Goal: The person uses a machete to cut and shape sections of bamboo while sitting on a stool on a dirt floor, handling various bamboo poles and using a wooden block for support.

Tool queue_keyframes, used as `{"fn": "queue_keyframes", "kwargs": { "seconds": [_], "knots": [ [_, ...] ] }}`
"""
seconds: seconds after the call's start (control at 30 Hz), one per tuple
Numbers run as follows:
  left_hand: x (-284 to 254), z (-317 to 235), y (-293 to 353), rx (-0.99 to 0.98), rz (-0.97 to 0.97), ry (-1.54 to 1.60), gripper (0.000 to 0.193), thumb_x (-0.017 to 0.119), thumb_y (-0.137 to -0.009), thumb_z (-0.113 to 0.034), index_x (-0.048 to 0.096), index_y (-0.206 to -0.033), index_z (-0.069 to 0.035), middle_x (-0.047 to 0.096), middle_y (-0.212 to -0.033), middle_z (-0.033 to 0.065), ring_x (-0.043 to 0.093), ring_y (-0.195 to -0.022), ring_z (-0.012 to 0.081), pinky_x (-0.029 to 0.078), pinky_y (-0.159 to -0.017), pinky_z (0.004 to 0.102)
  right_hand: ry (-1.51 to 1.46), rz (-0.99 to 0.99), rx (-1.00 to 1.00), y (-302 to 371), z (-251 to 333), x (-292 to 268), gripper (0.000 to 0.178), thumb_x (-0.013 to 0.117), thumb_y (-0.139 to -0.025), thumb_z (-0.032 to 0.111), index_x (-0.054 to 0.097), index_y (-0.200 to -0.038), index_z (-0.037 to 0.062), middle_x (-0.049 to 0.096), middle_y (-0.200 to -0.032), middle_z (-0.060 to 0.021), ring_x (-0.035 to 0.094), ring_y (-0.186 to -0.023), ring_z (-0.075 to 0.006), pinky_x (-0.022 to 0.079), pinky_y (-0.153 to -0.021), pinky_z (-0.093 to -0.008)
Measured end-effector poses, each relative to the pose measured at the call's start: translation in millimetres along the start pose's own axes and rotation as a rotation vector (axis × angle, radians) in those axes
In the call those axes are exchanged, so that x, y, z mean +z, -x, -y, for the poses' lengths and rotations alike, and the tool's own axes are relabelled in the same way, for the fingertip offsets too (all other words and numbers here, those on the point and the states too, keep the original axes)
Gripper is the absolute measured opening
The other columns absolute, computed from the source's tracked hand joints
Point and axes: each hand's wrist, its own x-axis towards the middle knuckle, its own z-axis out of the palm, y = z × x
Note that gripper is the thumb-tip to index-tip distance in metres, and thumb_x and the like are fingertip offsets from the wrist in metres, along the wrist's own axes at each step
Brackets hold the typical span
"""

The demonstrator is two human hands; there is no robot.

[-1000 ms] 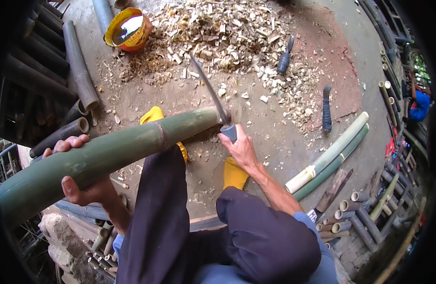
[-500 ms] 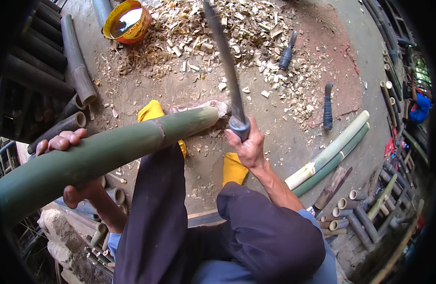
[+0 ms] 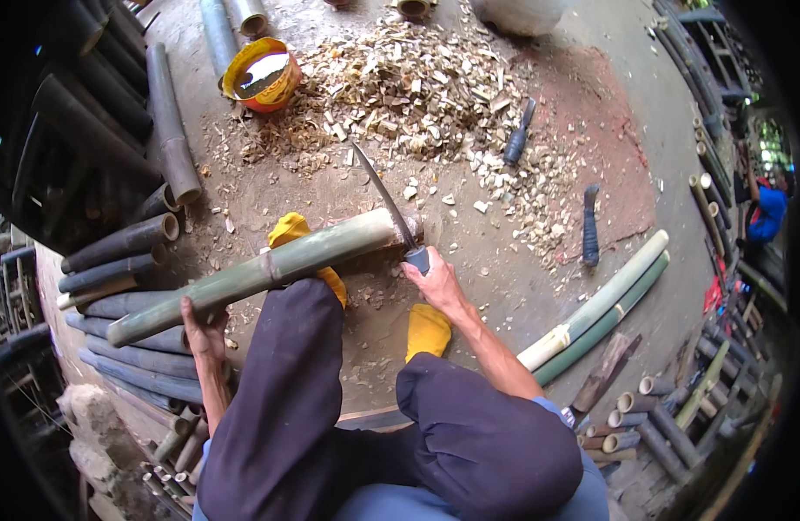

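A thick green bamboo pole [image 3: 218,295] slants up to the right across my left leg, over a yellow-covered foot [image 3: 289,228]. My left hand [image 3: 207,337] grips it from below near its lower left end; most of the fingers are hidden behind it. Its pale, scraped far end lies on a short wooden block [image 3: 409,233]. My right hand [image 3: 436,280] is closed round the dark handle of a long machete [image 3: 384,191]. The blade points up and left, crossing just by the pole's far end; whether it touches cannot be told.
Beyond lies a heap of wood chips [image 3: 409,87], with a yellow bucket [image 3: 263,76] at its left. Two dark-handled blades [image 3: 516,143] lie on the right. Two split bamboo lengths [image 3: 595,304] rest nearer. Bamboo stacks [image 3: 122,234] line the left; a person in blue [image 3: 767,213] is far right.
The bamboo pole's left end has dropped and swung in, away from the camera, with my left hand. The machete has come down and its tip now leans further left.
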Motion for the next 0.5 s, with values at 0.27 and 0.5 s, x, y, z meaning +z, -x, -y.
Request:
{"fn": "queue_keyframes", "kwargs": {
  "seconds": [0.27,0.5],
  "knots": [
    [81.2,-48.7,29.1,0.974,0.261,-1.483,0.076,0.081,-0.049,-0.012,0.049,-0.118,-0.009,0.054,-0.115,0.0137,0.046,-0.113,0.0263,0.032,-0.100,0.0433,0.053,-0.031,0.060,4.1,0.0,-1.7,0.037,0.063,-0.081,0.030,0.049,-0.094,-0.0006,0.061,-0.074,-0.0219,0.064,-0.072,-0.0359,0.048,-0.060,-0.0405],
    [102.9,-55.5,-36.0,0.802,0.565,-1.493,0.049,0.072,-0.050,-0.017,0.059,-0.097,-0.012,0.064,-0.089,0.0113,0.063,-0.080,0.0278,0.051,-0.075,0.0387,0.084,-0.079,-0.058,4.8,-5.9,6.5,0.042,0.063,-0.081,0.035,0.048,-0.099,0.0002,0.061,-0.074,-0.0197,0.064,-0.072,-0.0351,0.048,-0.060,-0.0404]
  ]
}}
